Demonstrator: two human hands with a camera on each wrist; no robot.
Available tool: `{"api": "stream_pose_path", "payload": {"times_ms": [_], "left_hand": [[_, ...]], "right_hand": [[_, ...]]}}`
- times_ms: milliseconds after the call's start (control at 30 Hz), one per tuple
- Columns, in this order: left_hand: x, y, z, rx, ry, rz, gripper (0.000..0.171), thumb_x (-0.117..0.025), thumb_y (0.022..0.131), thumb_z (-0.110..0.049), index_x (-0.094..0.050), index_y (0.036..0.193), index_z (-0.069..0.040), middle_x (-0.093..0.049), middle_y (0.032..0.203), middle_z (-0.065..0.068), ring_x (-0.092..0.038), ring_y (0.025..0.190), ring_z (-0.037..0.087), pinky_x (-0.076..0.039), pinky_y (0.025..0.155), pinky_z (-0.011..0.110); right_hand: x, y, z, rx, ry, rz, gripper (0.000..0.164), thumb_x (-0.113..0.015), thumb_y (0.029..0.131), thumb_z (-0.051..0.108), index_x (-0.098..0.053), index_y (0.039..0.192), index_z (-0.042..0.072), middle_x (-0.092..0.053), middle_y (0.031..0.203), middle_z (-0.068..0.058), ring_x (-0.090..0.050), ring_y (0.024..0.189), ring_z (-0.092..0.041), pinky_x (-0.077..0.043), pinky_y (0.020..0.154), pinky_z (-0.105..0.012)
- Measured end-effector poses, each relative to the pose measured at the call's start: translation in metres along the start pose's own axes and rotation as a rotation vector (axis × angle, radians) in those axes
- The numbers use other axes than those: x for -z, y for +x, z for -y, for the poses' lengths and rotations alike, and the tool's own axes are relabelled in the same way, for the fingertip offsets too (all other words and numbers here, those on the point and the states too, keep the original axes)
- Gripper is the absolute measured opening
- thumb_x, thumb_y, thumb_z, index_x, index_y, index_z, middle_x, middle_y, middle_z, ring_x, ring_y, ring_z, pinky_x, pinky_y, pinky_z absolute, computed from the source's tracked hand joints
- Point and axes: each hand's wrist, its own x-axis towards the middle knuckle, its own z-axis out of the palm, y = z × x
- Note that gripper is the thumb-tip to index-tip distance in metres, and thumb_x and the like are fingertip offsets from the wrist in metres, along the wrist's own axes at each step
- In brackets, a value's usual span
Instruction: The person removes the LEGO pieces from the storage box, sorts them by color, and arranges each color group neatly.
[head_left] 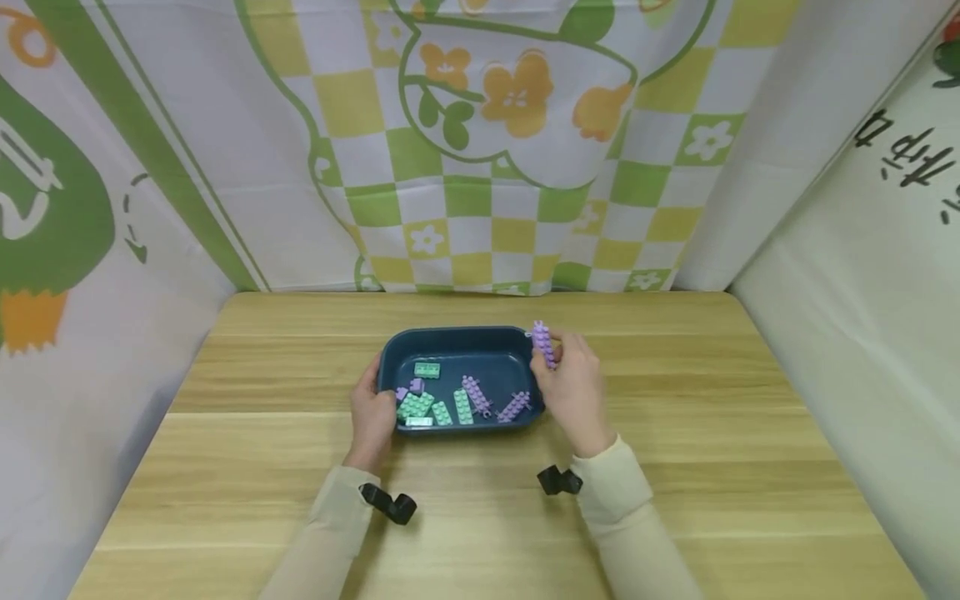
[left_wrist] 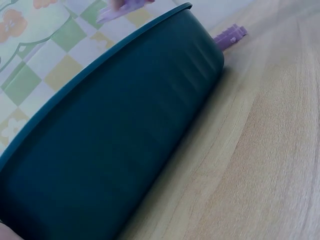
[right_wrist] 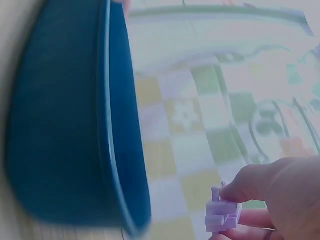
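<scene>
My left hand (head_left: 372, 421) grips the left end of a dark blue plastic tub (head_left: 465, 335), thumb over the rim. Inside lie green building bricks (head_left: 462, 407), mostly toward the front left. Two long purple brick pieces (head_left: 514, 407) with small side pegs lie at the tub's front right. Over the right end of the rim, my right hand (head_left: 579, 387) pinches another long purple brick piece (head_left: 542, 340) between thumb and fingers. The right wrist view shows this purple piece (right_wrist: 222, 215) end-on, apart from the tub's wall.
The tub stands on a wooden table (head_left: 675, 517). Past the tub's far end, the left wrist view shows a purple piece (left_wrist: 231, 37) on the tabletop. A patterned curtain (head_left: 465, 208) hangs along the back edge, with white cloth (head_left: 847, 317) at the right side.
</scene>
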Motion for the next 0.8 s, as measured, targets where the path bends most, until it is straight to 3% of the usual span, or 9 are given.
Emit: {"api": "stream_pose_path", "payload": {"times_ms": [100,300,500,800], "left_hand": [[0.000,0.000,0.000,0.000,0.004,-0.003,0.077,-0.039,0.077,0.019,-0.039,0.149,-0.009,-0.038,0.152,0.005,-0.029,0.141,0.019,-0.024,0.115,0.033],[0.000,0.001,0.001,-0.001,0.007,0.004,0.076,-0.038,0.078,0.018,-0.038,0.149,-0.009,-0.037,0.152,0.004,-0.029,0.141,0.019,-0.024,0.115,0.033],[0.000,0.002,0.001,-0.009,-0.008,0.004,0.075,-0.038,0.078,0.019,-0.038,0.149,-0.007,-0.038,0.152,0.006,-0.030,0.141,0.019,-0.025,0.115,0.032],[0.001,0.001,0.003,-0.021,-0.013,0.012,0.076,-0.038,0.077,0.019,-0.040,0.148,-0.008,-0.039,0.151,0.005,-0.032,0.138,0.016,-0.027,0.113,0.028]], "right_hand": [[0.017,-0.006,-0.018,-0.050,-0.014,0.001,0.033,-0.070,0.083,0.010,-0.065,0.113,-0.004,-0.059,0.077,-0.011,-0.054,0.060,-0.022,-0.044,0.048,-0.035],[0.037,-0.024,-0.058,-0.152,-0.123,0.095,0.037,-0.069,0.086,0.013,-0.062,0.117,-0.007,-0.060,0.080,-0.013,-0.051,0.055,-0.019,-0.040,0.040,-0.028],[0.035,-0.038,-0.082,-0.152,-0.218,0.139,0.039,-0.073,0.083,0.014,-0.063,0.115,-0.008,-0.062,0.080,-0.016,-0.047,0.048,-0.018,-0.038,0.039,-0.029],[0.029,-0.047,-0.096,-0.201,-0.257,0.207,0.039,-0.071,0.085,0.018,-0.063,0.116,-0.005,-0.062,0.076,-0.012,-0.044,0.046,-0.016,-0.036,0.036,-0.028]]}}
